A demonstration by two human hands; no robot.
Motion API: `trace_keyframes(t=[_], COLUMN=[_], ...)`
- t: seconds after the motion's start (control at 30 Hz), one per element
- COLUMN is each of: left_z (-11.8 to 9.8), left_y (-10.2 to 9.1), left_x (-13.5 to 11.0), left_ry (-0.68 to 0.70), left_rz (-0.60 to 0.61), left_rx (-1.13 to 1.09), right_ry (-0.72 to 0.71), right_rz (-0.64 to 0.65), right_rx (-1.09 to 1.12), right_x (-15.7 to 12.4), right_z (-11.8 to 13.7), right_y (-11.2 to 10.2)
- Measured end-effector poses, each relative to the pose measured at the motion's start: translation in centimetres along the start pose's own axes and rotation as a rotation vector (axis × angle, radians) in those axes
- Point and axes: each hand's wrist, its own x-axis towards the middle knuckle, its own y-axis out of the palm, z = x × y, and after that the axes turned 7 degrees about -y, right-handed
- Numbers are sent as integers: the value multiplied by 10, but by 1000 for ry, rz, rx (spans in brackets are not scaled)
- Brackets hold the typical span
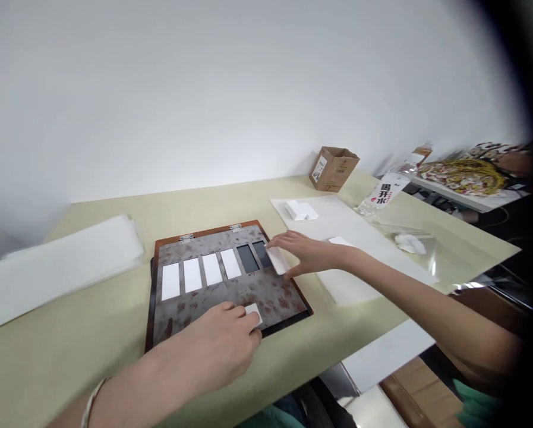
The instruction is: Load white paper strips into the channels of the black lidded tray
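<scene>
On the table lies a hinged board [186, 310] with a mottled grey plate and a brown edge. A row of rectangular windows crosses it. Several on the left show white [170, 281]; two toward the right show dark [247, 259]. My right hand [308, 251] pinches a thin white card [277, 260] between thumb and fingers, at the row's right end. The card hides part of the plate there. My left hand [221, 342] rests over the board's front edge, its fingers closed on a small white card [254, 314], mostly hidden by the fingers.
White sheets [65, 261] lie stacked at the left. To the right, a white sheet [350, 238] carries small white pieces [300, 209]. Behind stand a brown paper bag [334, 169] and a water bottle [388, 187]. Clear plastic [420, 238] lies near the right edge.
</scene>
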Motion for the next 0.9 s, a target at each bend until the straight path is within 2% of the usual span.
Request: trace_keyframes(t=[0.13,0.27,0.43,0.7,0.8,0.9], left_z=[0,0,1,1,3,14], left_y=[1,-1,-1,5,2,-4], left_x=[0,-1,-1,0,-1,1], left_ry=[-2,-4,8,5,19,62], left_rz=[-8,-9,-17,-41,-40,-39], left_rx=[-3,-6,-13,-34,-58,-115], right_ry=[-128,-166,-162,-159,-155,-112], right_rz=[-22,-47,-77,-137,-166,-213], right_rx=[48,70,88,118,136,152], right_x=[46,64,64,70,69,58], right_z=[12,4,-3,2,4,1], right_y=[8,18,25,29,27,19])
